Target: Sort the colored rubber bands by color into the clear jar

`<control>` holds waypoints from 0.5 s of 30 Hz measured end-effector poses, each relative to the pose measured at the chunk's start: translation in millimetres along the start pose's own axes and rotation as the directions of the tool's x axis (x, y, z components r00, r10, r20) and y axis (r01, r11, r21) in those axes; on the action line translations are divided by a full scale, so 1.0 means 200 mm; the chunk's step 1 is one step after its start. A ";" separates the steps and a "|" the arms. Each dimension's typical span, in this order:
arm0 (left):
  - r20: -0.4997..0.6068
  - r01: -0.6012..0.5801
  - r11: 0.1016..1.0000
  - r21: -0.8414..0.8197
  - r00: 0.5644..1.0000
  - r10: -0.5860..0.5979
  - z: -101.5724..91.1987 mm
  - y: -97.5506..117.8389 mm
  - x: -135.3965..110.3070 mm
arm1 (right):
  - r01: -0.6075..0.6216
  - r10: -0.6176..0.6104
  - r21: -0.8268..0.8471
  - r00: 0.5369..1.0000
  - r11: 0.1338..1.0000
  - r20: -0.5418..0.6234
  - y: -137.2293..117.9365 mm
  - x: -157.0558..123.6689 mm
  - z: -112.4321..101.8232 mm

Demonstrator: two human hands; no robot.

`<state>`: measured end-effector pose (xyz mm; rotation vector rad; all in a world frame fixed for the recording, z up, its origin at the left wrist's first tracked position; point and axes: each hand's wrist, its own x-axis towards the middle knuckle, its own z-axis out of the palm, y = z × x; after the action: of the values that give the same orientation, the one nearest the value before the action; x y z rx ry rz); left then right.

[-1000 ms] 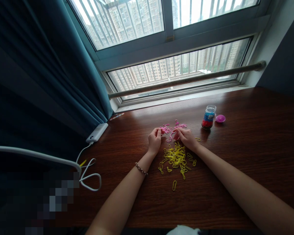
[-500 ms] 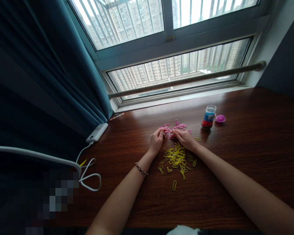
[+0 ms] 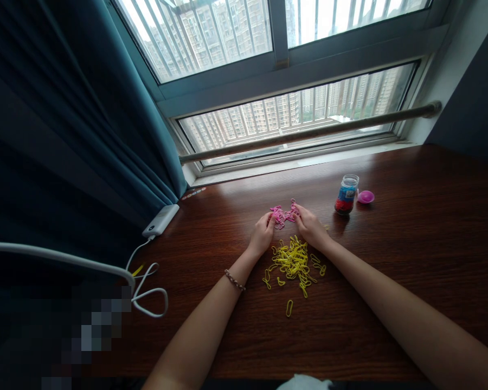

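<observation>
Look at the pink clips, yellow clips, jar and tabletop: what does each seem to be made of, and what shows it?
Pink clips and yellow clips: probably plastic or coated wire, finish unclear; thin, evenly bright loops.
Jar: glossy glass or clear plastic; its neck is see-through.
Tabletop: wood or wood-look laminate, polished; grain lines and reflected light show.
</observation>
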<state>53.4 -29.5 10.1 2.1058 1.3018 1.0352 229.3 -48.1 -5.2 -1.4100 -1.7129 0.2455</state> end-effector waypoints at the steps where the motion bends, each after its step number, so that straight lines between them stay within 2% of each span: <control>1: -0.006 -0.002 1.000 -0.029 1.000 0.002 0.00 0.01 0.00 | 0.031 -0.032 0.049 0.999 0.998 0.020 -0.01 0.00 0.00; 3: -0.054 0.014 0.998 -0.062 0.998 -0.018 -0.01 0.01 -0.01 | 0.046 -0.045 0.097 0.999 0.994 -0.011 -0.02 0.01 -0.01; 5: -0.121 0.025 0.998 -0.049 0.992 -0.031 -0.02 0.01 -0.01 | 0.013 -0.008 0.075 0.998 0.997 -0.070 -0.02 0.01 -0.01; 7: -0.149 -0.005 1.000 0.003 0.989 0.005 -0.02 0.01 -0.01 | -0.021 0.024 0.045 0.997 0.999 -0.069 -0.01 0.01 -0.02; 9: -0.088 -0.078 0.994 0.073 0.993 0.084 -0.02 0.01 -0.01 | -0.007 0.007 0.081 1.000 0.997 0.009 -0.02 0.00 -0.02; 11: 0.029 -0.150 0.979 0.135 0.989 0.148 -0.01 0.02 -0.01 | 0.038 -0.054 0.174 0.995 0.984 0.085 -0.03 0.00 -0.02; 13: 0.136 -0.192 0.964 0.184 0.976 0.168 0.01 0.03 -0.01 | 0.060 -0.081 0.240 0.994 0.969 0.079 -0.05 0.00 -0.03; 15: 0.198 -0.206 0.953 0.222 0.967 0.163 0.02 0.03 -0.02 | 0.040 -0.045 0.236 0.999 0.971 0.015 -0.05 0.00 -0.03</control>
<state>58.8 -35.4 10.8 2.4804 1.2110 0.7694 226.8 -53.0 4.8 -1.1984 -1.6677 0.4263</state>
